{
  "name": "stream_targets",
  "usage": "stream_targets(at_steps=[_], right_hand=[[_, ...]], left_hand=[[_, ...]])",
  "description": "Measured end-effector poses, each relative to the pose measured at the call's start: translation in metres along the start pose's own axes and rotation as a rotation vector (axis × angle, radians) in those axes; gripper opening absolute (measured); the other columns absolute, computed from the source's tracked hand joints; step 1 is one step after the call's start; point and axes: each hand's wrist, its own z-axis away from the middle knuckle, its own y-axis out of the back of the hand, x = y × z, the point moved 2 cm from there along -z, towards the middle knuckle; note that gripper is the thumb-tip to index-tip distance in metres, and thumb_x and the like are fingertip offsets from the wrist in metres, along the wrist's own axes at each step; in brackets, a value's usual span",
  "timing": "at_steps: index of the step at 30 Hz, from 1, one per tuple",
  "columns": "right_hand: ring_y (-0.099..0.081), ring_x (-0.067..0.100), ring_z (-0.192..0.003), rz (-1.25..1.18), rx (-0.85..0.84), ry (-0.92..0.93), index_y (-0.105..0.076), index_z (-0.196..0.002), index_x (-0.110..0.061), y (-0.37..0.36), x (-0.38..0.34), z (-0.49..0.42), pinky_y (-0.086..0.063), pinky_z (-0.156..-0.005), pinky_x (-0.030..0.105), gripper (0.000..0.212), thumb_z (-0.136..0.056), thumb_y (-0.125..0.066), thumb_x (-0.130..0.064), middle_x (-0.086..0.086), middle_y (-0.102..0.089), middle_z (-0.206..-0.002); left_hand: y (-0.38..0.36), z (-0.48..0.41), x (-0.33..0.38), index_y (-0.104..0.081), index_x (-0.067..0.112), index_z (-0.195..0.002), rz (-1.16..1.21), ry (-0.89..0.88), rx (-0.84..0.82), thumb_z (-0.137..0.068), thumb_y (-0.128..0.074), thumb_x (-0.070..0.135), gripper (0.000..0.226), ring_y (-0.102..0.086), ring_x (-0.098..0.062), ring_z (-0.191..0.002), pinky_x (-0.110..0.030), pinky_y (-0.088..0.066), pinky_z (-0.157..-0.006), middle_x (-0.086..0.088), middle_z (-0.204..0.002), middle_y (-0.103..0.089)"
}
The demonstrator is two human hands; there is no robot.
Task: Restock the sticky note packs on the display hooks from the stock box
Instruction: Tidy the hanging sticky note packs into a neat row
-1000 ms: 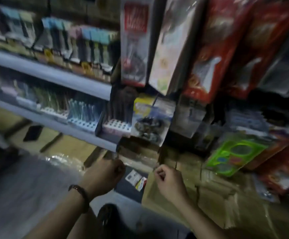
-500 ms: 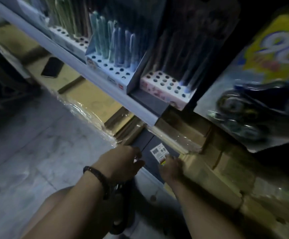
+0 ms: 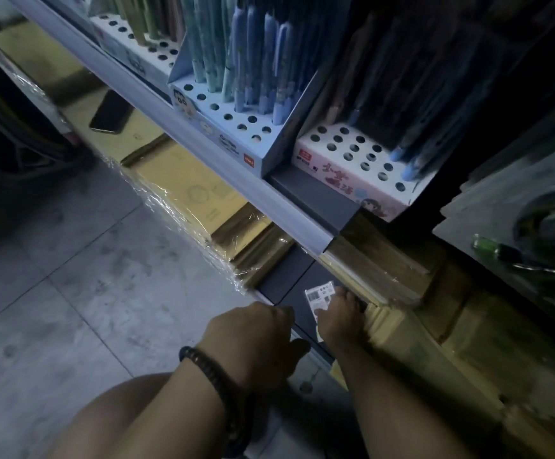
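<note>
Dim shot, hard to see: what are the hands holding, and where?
Likely the dark box: left hand at its left edge, right hand by the label. Actual grip: cannot tell.

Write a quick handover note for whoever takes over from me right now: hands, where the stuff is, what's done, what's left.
Left hand: at the near edge of the dark box, grip hidden.
Right hand: reaches into the gap between that box and the cardboard stack, beside its white label; grip unclear.
The box, probably the stock box, sits at floor level under the shelf.
Done: nothing visible.
Left: pull it out, open it, hang the packs. No sticky note packs in view.
</note>
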Motion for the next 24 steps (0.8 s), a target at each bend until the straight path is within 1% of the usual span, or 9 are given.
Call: stream_targets(at_steps=[3,6,9,11,14,17,20,22,24], right_hand=[[-0.066,0.02,-0.103,-0.38,-0.091,0.032,-0.061,-0.115,-0.032,0.023,-0.001,0.014,-0.058,-0.083,0.037,0.015,-0.101,-0.062,-0.033,-0.003,-0.064,-0.109],[-0.068,0.011,-0.085,-0.834,-0.054,0.085,-0.067,-0.103,-0.026,0.068,-0.008,0.059,-0.05,-0.066,0.019,0.011,-0.1,-0.06,-0.034,-0.009,-0.068,-0.089],[-0.07,0.005,-0.085,-1.078,0.057,0.147,-0.072,-0.095,-0.033,0.106,-0.005,0.113,-0.06,-0.077,0.032,0.004,-0.097,-0.069,-0.033,-0.011,-0.074,-0.09],[-0.072,0.007,-0.102,-1.133,0.113,0.158,-0.076,-0.094,-0.034,0.132,0.001,0.149,-0.06,-0.091,0.042,0.024,-0.096,-0.075,-0.011,-0.013,-0.077,-0.103],[-0.069,0.008,-0.119,-1.146,0.299,0.267,-0.077,-0.087,-0.031,0.175,0.012,0.199,-0.057,-0.098,0.032,0.051,-0.079,-0.077,0.019,-0.014,-0.075,-0.115],[-0.066,0.013,-0.125,-1.18,0.496,0.346,-0.078,-0.08,-0.033,0.204,0.02,0.24,-0.056,-0.097,0.025,0.068,-0.066,-0.074,0.033,-0.005,-0.07,-0.127],[-0.06,0.024,-0.133,-1.247,0.548,0.344,-0.085,-0.083,-0.027,0.222,0.03,0.274,-0.059,-0.096,0.038,0.058,-0.071,-0.078,0.029,-0.001,-0.061,-0.139],[-0.061,0.021,-0.132,-1.309,0.605,0.337,-0.087,-0.087,-0.017,0.239,0.038,0.296,-0.058,-0.095,0.032,0.039,-0.082,-0.073,0.02,-0.009,-0.063,-0.135],[-0.067,0.011,-0.123,-1.229,0.654,0.366,-0.087,-0.093,-0.032,0.268,0.043,0.323,-0.058,-0.095,0.029,0.042,-0.091,-0.062,0.001,-0.019,-0.069,-0.127]], left_hand=[[0.008,0.001,-0.004,-0.052,0.029,-0.147,-0.002,-0.007,-0.004,-0.105,-0.05,0.058,0.05,-0.062,-0.022,-0.126,-0.041,-0.054,-0.107,-0.001,-0.141,-0.062],[0.015,0.001,-0.011,-0.058,0.027,-0.14,0.035,-0.012,0.04,-0.108,-0.047,0.053,0.043,-0.063,-0.02,-0.122,-0.039,-0.055,-0.105,-0.002,-0.137,-0.063],[0.023,0.007,-0.009,-0.061,0.022,-0.118,0.174,-0.075,0.121,-0.113,-0.037,0.042,0.032,-0.066,-0.018,-0.101,-0.033,-0.057,-0.089,-0.007,-0.121,-0.068],[0.024,0.017,-0.008,-0.059,0.019,-0.113,0.461,-0.056,0.119,-0.113,-0.031,0.049,0.042,-0.066,-0.023,-0.092,-0.034,-0.056,-0.081,-0.012,-0.116,-0.068],[0.008,0.034,0.0,-0.064,0.014,-0.123,0.855,-0.078,0.023,-0.108,-0.033,0.063,0.06,-0.075,-0.034,-0.099,-0.042,-0.06,-0.084,-0.013,-0.115,-0.072],[-0.014,0.058,0.021,-0.069,0.011,-0.124,1.113,-0.244,0.027,-0.103,-0.053,0.054,0.05,-0.074,-0.038,-0.097,-0.049,-0.06,-0.09,-0.019,-0.115,-0.075],[-0.034,0.094,0.044,-0.069,0.008,-0.128,1.273,-0.448,0.122,-0.106,-0.06,0.024,0.03,-0.073,-0.043,-0.112,-0.063,-0.055,-0.105,-0.018,-0.121,-0.076],[-0.044,0.122,0.054,-0.069,0.005,-0.129,1.374,-0.489,0.22,-0.107,-0.056,0.01,0.026,-0.072,-0.044,-0.116,-0.061,-0.055,-0.106,-0.018,-0.12,-0.078],[-0.049,0.148,0.063,-0.071,0.003,-0.125,1.41,-0.524,0.292,-0.106,-0.059,0.006,0.023,-0.072,-0.045,-0.115,-0.059,-0.055,-0.104,-0.021,-0.118,-0.078]])
